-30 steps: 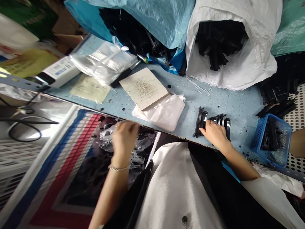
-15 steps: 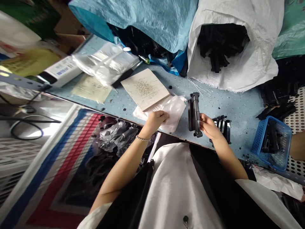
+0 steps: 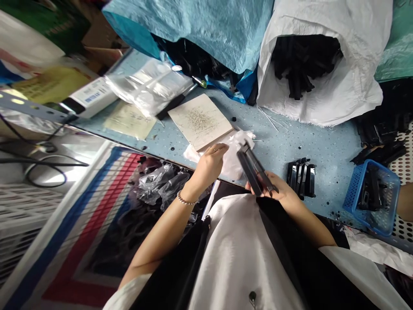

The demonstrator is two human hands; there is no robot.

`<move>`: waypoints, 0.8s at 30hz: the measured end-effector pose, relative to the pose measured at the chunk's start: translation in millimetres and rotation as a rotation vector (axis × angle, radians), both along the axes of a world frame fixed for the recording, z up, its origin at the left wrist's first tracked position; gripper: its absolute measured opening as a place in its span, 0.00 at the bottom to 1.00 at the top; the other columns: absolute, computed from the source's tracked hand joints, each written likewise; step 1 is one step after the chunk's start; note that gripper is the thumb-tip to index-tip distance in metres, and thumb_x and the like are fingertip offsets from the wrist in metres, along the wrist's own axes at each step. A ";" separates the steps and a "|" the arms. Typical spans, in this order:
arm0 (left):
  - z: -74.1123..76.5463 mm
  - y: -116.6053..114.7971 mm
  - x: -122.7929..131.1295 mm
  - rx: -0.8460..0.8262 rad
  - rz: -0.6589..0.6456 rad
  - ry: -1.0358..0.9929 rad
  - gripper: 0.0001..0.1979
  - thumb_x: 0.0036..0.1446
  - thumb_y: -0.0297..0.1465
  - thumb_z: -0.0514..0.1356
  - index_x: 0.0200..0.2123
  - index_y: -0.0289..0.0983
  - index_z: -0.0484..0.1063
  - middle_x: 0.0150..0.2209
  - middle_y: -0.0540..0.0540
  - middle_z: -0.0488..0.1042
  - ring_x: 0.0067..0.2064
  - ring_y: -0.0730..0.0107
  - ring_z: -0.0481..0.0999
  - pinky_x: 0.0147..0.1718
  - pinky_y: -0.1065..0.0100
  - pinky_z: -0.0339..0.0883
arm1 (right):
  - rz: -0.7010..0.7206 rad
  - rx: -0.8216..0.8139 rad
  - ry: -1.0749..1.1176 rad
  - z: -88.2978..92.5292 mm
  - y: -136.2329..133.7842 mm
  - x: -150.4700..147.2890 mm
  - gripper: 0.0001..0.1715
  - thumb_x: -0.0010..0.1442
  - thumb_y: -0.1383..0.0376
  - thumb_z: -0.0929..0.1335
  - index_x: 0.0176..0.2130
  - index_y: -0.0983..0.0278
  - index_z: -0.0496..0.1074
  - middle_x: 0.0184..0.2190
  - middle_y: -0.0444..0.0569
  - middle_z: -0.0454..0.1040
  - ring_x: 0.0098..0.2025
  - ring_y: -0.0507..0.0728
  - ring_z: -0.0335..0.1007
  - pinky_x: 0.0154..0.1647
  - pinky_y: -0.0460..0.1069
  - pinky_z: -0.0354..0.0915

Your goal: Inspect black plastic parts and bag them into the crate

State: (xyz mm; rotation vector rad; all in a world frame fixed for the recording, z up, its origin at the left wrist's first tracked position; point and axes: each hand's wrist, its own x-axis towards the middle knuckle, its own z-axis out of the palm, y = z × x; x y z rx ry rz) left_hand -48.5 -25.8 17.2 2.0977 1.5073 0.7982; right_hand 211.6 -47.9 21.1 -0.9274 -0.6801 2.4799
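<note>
1. The person's right arm comes up from the lower right with the forearm bare, and the right hand (image 3: 280,192) sits just over the near edge of the surface (image 3: 322,150). Its fingers are curled around the lower end of a long black plastic part (image 3: 254,171), which tilts up and to the left above the edge.
2. The left arm reaches up from the lower left, a bead bracelet (image 3: 186,199) on the wrist. The left hand (image 3: 209,165) is at the near edge with its fingertips drawn together, pinching the rim of a thin white plastic bag (image 3: 232,156) that lies on the surface just beside the black part's upper end.
3. Below the edge on the left, crumpled clear bags (image 3: 161,185) lie over a striped sack (image 3: 97,228).
4. A small stack of black parts (image 3: 301,177) stands on the surface to the right of the right hand, apart from it.
5. A blue basket (image 3: 355,193) holding more black parts sits near the right edge.
6. A beige card (image 3: 200,121) strewn with tiny pieces lies just behind the white bag.
7. Along the far edge, a white sack (image 3: 338,94) and a blue sack (image 3: 209,30) gape open with black parts inside.
</note>
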 end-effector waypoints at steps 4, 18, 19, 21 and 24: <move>6.7 -5.6 2.8 0.004 -0.067 -0.101 0.25 0.67 0.21 0.49 0.64 0.36 0.68 0.64 0.35 0.70 0.65 0.58 0.72 0.62 0.56 0.71 | 0.112 -0.195 -0.013 -7.8 -11.6 -10.2 0.16 0.58 0.55 0.74 0.36 0.65 0.72 0.31 0.53 0.80 0.28 0.53 0.73 0.20 0.42 0.62; 51.4 -84.5 21.1 0.148 -0.046 -0.067 0.18 0.68 0.30 0.58 0.60 0.42 0.73 0.54 0.44 0.79 0.55 0.60 0.81 0.60 0.59 0.76 | 0.057 0.547 -0.348 23.1 -14.0 -18.0 0.21 0.61 0.58 0.74 0.52 0.60 0.76 0.47 0.47 0.81 0.49 0.57 0.77 0.55 0.52 0.70; 59.2 -92.0 2.5 0.128 0.057 -0.030 0.17 0.68 0.33 0.59 0.58 0.44 0.74 0.54 0.45 0.79 0.54 0.58 0.81 0.59 0.56 0.77 | 0.097 0.602 -0.409 31.5 -15.4 -7.6 0.21 0.64 0.57 0.72 0.54 0.59 0.75 0.50 0.48 0.80 0.52 0.58 0.77 0.56 0.54 0.70; 65.7 -109.6 -46.3 0.049 0.286 0.087 0.14 0.66 0.41 0.60 0.53 0.47 0.77 0.51 0.47 0.81 0.51 0.53 0.82 0.55 0.48 0.78 | 0.112 0.735 -0.646 46.2 -15.3 21.8 0.19 0.68 0.56 0.68 0.56 0.58 0.75 0.52 0.50 0.80 0.53 0.59 0.77 0.56 0.55 0.70; 44.7 -134.8 -127.9 -0.098 0.564 0.298 0.10 0.62 0.45 0.59 0.34 0.50 0.77 0.34 0.50 0.81 0.47 0.45 0.83 0.48 0.39 0.77 | 0.165 0.899 -1.187 60.0 -13.6 75.6 0.17 0.70 0.55 0.64 0.51 0.60 0.77 0.45 0.52 0.82 0.47 0.61 0.79 0.48 0.55 0.72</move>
